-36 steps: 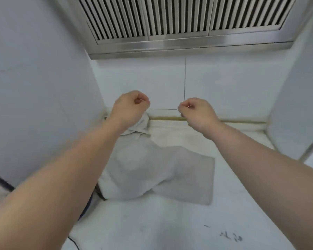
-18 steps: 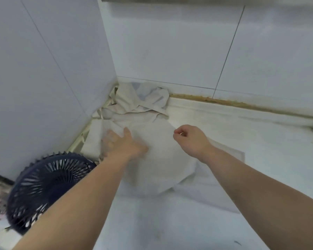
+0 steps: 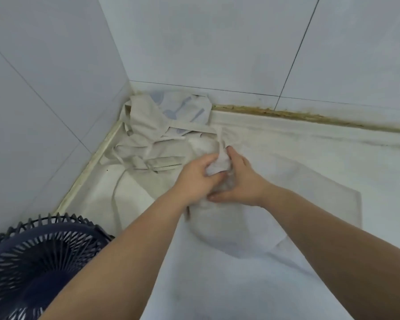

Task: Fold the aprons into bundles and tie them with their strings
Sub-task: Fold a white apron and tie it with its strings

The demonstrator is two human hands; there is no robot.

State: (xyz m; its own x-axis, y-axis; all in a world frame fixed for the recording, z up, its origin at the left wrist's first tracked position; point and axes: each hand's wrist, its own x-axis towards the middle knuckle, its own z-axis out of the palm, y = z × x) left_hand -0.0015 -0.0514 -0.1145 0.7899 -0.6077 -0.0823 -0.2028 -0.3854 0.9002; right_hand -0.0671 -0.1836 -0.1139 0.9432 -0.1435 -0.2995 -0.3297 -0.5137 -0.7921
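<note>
A pale beige apron (image 3: 236,227) lies spread on the white counter (image 3: 333,158), bunched up in its middle. My left hand (image 3: 195,179) and my right hand (image 3: 239,181) meet over that bunch, and both grip a gathered wad of the apron's cloth between them. A thin string (image 3: 220,139) rises from the wad between my hands. More aprons (image 3: 153,135) lie crumpled in the corner behind, one with a pale blue print (image 3: 183,107). Loose strings (image 3: 116,195) trail from them across the counter.
White tiled walls (image 3: 56,65) close the counter on the left and at the back. A dark blue fan (image 3: 32,264) with a wire guard stands at the lower left, close to my left forearm. A stained yellowish seam (image 3: 310,115) runs along the back wall.
My view has dropped from the vent to the counter. Both hands came down from holding strings in the air and have closed together on the bunched middle of the apron.
</note>
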